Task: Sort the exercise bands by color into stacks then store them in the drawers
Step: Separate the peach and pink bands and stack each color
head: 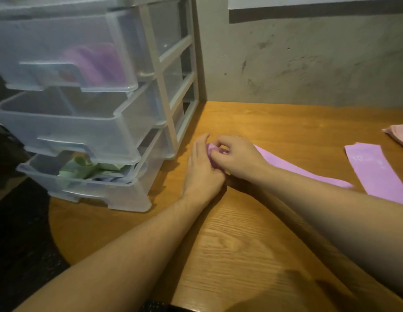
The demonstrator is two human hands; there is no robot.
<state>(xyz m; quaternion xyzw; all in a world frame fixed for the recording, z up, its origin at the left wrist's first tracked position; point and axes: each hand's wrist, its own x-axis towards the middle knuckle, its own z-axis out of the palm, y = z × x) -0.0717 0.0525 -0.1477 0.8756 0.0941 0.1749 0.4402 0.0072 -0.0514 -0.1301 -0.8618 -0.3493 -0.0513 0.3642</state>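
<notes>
A long purple exercise band (293, 166) lies across the wooden table, running from the hands toward the right. My right hand (237, 157) pinches the band's left end, which is bunched up. My left hand (202, 164) holds that same end from the left, fingers curled over it. A second purple band (374, 171) lies flat at the right. A pink stack (399, 135) shows at the right edge. The clear plastic drawer unit (83, 104) stands at the left with three drawers pulled out: purple bands (99, 64) in the top one, green bands (83, 168) in the bottom one.
The wooden table (241, 244) has a rounded front-left corner. A rough grey wall (308, 59) rises behind it. The middle drawer (67, 129) looks empty. Dark floor lies beyond the table's left edge.
</notes>
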